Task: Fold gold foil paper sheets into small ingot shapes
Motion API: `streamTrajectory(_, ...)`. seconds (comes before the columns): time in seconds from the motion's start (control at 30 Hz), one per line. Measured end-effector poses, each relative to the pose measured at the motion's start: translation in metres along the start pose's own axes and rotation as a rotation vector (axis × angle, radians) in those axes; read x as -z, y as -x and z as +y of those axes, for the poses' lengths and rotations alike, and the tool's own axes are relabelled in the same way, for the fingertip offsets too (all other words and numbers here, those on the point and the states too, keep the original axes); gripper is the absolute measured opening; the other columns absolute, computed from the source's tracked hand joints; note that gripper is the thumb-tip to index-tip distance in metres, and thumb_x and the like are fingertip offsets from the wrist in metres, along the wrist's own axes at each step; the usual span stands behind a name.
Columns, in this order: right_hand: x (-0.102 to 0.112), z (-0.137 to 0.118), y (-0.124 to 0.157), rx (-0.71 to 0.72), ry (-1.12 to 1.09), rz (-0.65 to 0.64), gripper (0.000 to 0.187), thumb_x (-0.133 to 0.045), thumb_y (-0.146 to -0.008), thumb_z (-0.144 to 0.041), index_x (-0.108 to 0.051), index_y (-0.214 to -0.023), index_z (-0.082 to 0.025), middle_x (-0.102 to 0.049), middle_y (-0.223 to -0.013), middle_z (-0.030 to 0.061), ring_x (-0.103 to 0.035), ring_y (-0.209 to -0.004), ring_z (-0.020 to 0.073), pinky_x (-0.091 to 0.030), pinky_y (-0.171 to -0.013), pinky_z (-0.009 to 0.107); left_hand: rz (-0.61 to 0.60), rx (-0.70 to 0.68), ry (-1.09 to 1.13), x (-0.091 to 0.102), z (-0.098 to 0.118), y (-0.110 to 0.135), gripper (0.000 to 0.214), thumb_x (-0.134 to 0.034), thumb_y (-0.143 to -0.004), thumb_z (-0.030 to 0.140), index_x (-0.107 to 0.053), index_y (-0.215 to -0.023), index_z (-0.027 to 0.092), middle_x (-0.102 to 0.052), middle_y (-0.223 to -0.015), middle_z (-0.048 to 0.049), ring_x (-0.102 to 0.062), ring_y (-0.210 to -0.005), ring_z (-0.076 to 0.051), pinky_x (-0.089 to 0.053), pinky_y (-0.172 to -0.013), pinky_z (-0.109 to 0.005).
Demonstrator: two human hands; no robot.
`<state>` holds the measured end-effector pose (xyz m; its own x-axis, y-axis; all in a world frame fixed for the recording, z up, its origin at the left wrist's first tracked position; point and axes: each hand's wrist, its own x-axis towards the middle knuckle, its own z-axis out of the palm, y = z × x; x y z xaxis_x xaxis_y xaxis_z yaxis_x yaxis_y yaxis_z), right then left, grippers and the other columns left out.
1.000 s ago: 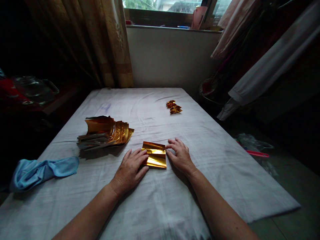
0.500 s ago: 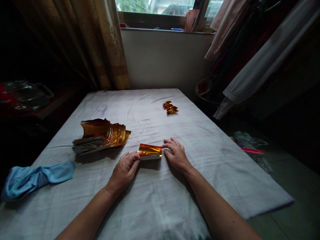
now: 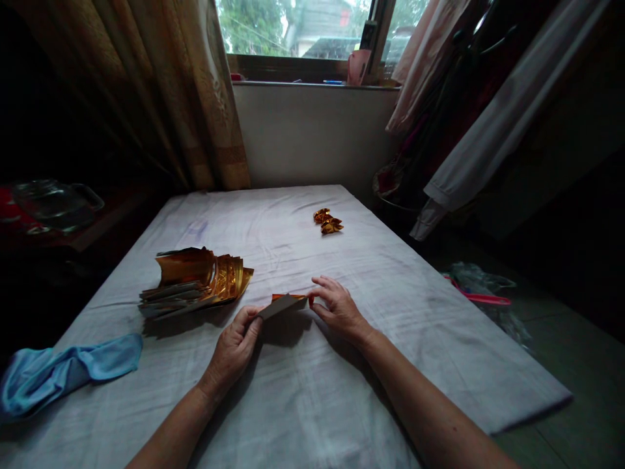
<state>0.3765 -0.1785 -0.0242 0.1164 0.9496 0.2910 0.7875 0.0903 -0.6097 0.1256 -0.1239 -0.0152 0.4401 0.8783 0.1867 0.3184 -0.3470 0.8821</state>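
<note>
A sheet of gold foil paper [image 3: 283,306], partly folded with its dull grey back toward me, is held between my two hands just above the cloth. My left hand [image 3: 237,339] pinches its left end between thumb and fingers. At the other end, my right hand [image 3: 338,309] grips the corner with thumb and forefinger, the other fingers loosely curled. To the left lies a fanned stack of gold foil papers [image 3: 188,283]. Farther off sit a few folded gold foil pieces [image 3: 331,225], close together.
A white cloth [image 3: 273,397] covers the flat surface. At its left edge is a crumpled blue cloth [image 3: 73,371]. A glass jug [image 3: 53,205] stands in the dark at left. Beyond are a curtain [image 3: 195,98], a pink cup [image 3: 358,67] on the sill and hanging clothes [image 3: 483,143].
The foil paper has tilted up, turning its grey back toward me. My right hand has closed on its right end. The camera view has tipped slightly upward.
</note>
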Motion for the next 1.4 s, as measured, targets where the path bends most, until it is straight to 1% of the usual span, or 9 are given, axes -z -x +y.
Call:
streamTrajectory(0.23,0.027,-0.009,-0.025,0.095,-0.245,-0.01,0.006,-0.06,-0.082,-0.019,-0.065,-0.081,-0.022,-0.07,-0.119,0.0076,-0.061,-0.118,0.0227,-0.047,-0.1,0.041,0.016,0.124,0.266,0.001,0.008,-0.002,0.041,-0.06,-0.085,0.058,-0.063,-0.093,0.018,-0.07,-0.084,-0.0041,-0.067,-0.081,-0.019,-0.054,-0.075,-0.03)
streamTrajectory(0.37,0.048,-0.013,-0.051,0.012,-0.337,-0.095,0.009,-0.053,-0.084,-0.024,-0.061,-0.081,-0.02,-0.07,-0.082,0.0016,-0.066,-0.078,0.016,-0.052,-0.073,0.028,-0.019,0.221,0.319,-0.001,0.013,0.0,0.043,-0.066,-0.079,0.06,-0.062,-0.087,0.017,-0.068,-0.078,-0.0034,-0.066,-0.072,-0.018,-0.054,-0.067,-0.028)
streamTrajectory(0.5,0.048,-0.006,-0.075,-0.017,-0.284,-0.157,0.013,-0.052,-0.083,-0.023,-0.063,-0.089,-0.019,-0.063,-0.069,-0.004,-0.056,-0.06,0.0108,-0.045,-0.057,0.022,-0.005,0.251,0.258,-0.007,0.011,0.006,0.059,-0.064,-0.077,0.057,-0.055,-0.118,0.016,-0.061,-0.063,0.0036,-0.064,-0.061,-0.017,-0.051,-0.061,-0.027)
streamTrajectory(0.6,0.036,-0.001,-0.084,-0.035,-0.184,-0.198,0.016,-0.058,-0.08,-0.02,-0.066,-0.094,-0.021,-0.058,-0.061,-0.0076,-0.051,-0.054,0.0092,-0.039,-0.053,0.02,0.012,0.152,0.032,-0.013,0.009,0.013,0.073,-0.057,-0.082,0.048,-0.038,-0.143,0.013,-0.056,-0.059,0.0073,-0.059,-0.056,-0.015,-0.047,-0.061,-0.026)
streamTrajectory(0.83,0.007,-0.004,-0.094,0.011,0.042,-0.226,0.026,-0.067,-0.075,-0.013,-0.07,-0.095,-0.03,-0.062,-0.065,-0.0069,-0.056,-0.062,0.0131,-0.038,-0.062,0.023,-0.098,0.052,-0.203,-0.007,0.016,0.018,0.076,-0.051,-0.087,0.04,-0.023,-0.155,0.018,-0.068,-0.075,0.0041,-0.065,-0.064,-0.015,-0.05,-0.067,-0.025)
streamTrajectory(1.0,0.003,-0.002,-0.101,0.058,0.101,-0.267,0.027,-0.066,-0.078,-0.014,-0.071,-0.098,-0.032,-0.064,-0.068,-0.006,-0.059,-0.067,0.0146,-0.037,-0.063,0.023,-0.174,-0.058,-0.322,0.018,0.006,0.006,0.055,-0.054,-0.087,0.033,-0.052,-0.141,0.022,-0.072,-0.088,-0.0008,-0.067,-0.072,-0.016,-0.056,-0.073,-0.027)
streamTrajectory(1.17,0.002,0.001,-0.102,0.07,0.086,-0.293,0.028,-0.067,-0.078,-0.014,-0.07,-0.101,-0.029,-0.065,-0.071,-0.0052,-0.058,-0.067,0.0141,-0.039,-0.065,0.024,-0.158,-0.422,-0.652,0.035,-0.004,-0.016,0.038,-0.056,-0.087,0.022,-0.068,-0.122,0.029,-0.058,-0.139,-0.0074,-0.051,-0.13,-0.029,-0.042,-0.109,-0.049)
streamTrajectory(1.27,0.0,0.0,-0.101,0.058,0.039,-0.301,0.032,-0.066,-0.079,-0.013,-0.068,-0.108,-0.027,-0.065,-0.075,-0.0047,-0.058,-0.068,0.0127,-0.041,-0.067,0.023,-0.308,-0.507,-0.724,0.032,-0.006,-0.029,0.035,-0.059,-0.089,0.027,-0.067,-0.123,0.031,-0.052,-0.147,-0.0057,-0.042,-0.139,-0.032,-0.03,-0.116,-0.056)
streamTrajectory(1.4,-0.002,-0.003,-0.091,0.031,-0.043,-0.334,0.036,-0.063,-0.082,-0.013,-0.064,-0.118,-0.022,-0.065,-0.078,-0.0043,-0.057,-0.068,0.0101,-0.043,-0.066,0.021,-0.4,-0.498,-0.753,0.016,-0.009,-0.028,0.037,-0.056,-0.092,0.029,-0.063,-0.129,0.027,-0.056,-0.144,-0.0088,-0.047,-0.135,-0.033,-0.034,-0.113,-0.058)
